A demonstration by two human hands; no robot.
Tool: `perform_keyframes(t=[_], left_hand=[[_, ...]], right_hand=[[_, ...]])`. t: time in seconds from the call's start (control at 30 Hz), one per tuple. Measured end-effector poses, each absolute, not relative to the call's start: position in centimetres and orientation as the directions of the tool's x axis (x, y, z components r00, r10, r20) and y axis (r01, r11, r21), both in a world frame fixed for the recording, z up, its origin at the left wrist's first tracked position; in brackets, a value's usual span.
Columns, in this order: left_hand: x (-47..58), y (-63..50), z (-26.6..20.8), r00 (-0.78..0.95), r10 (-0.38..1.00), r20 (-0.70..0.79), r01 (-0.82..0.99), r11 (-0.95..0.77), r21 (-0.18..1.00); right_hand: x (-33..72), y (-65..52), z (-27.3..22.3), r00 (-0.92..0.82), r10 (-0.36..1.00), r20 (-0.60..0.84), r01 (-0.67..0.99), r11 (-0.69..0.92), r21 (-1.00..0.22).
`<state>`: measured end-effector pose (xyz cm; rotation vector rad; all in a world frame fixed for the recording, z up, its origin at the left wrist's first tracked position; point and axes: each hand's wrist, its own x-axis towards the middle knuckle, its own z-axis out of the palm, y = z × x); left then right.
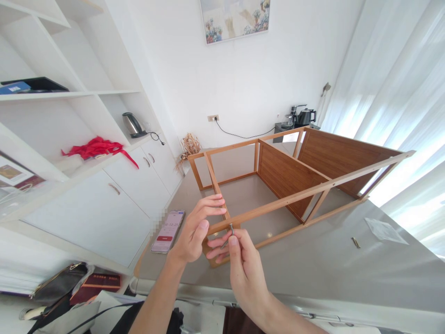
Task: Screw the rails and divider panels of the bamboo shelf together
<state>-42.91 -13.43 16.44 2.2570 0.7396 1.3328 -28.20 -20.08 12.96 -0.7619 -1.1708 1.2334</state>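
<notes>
r. hand [245,266] pinches a bent metal hex key [232,228] btw thumb & fingers, its tip up against the near rail of the wooden frame [306,193], close to the l. end; l. hand [195,228] is half-curled w/ fingertips at the crossbar by that corner, can't tell if it grips. frame lies on the grey worktop [327,260], phone [168,232] just l. of the l. hand, small screws [355,242] & clear plastic bag [385,230] well off to the r.
</notes>
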Motion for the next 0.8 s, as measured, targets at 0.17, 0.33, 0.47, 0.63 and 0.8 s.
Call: perform_keyframes(t=[0.17,0.33,0.47,0.63,0.8], left_hand=[[-42.9,-13.5,16.4,0.403,0.626,0.668,0.229,-0.775,0.588],[-42.9,-13.5,16.5,0.408,0.623,0.667,0.231,-0.778,0.585],[-42.9,-13.4,16.4,0.407,0.621,0.670,0.230,-0.780,0.582],[-43.0,-13.5,16.2,0.408,0.624,0.667,0.232,-0.777,0.585],[-43.0,-13.5,16.2,0.411,0.623,0.665,0.236,-0.778,0.583]], right_hand=[[-28.2,-20.2,12.0,-0.030,0.932,0.361,-0.182,0.350,-0.919],[-25.4,-19.3,12.2,-0.093,0.731,0.676,0.214,0.678,-0.703],[-23.2,-18.0,13.3,-0.171,0.678,0.715,0.391,0.713,-0.582],[-22.2,-17.2,14.1,-0.261,0.645,0.718,0.462,0.737,-0.494],[-22.3,-17.3,14.1,-0.254,0.634,0.730,0.468,0.742,-0.481]])
